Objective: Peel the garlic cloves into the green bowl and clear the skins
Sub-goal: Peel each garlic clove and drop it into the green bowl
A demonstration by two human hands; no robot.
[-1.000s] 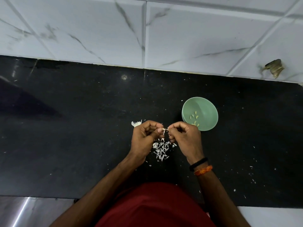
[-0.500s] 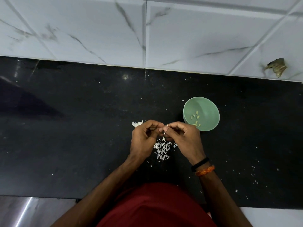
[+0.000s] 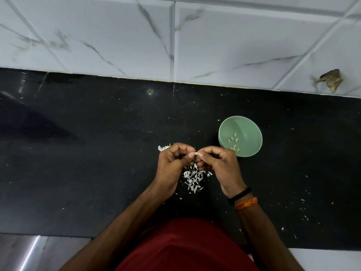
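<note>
Both hands, left hand (image 3: 172,160) and right hand (image 3: 216,163), pinched one garlic clove (image 3: 196,153); about seven peeled cloves (image 3: 234,141) lay in one green bowl (image 3: 252,147), right of one skin pile (image 3: 193,178)

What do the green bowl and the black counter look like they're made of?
Green bowl: probably matte plastic or melamine, with an even colour, thin rim and no sharp glints. Black counter: likely polished stone such as granite, with fine speckle and soft reflections.

The bowl (image 3: 240,138) is set on the counter (image 3: 97,173), with peeled cloves (image 3: 234,141) in it. Left of the bowl and nearer the person, a pile of skins (image 3: 193,178) is spread; both hands are held above it.
</note>
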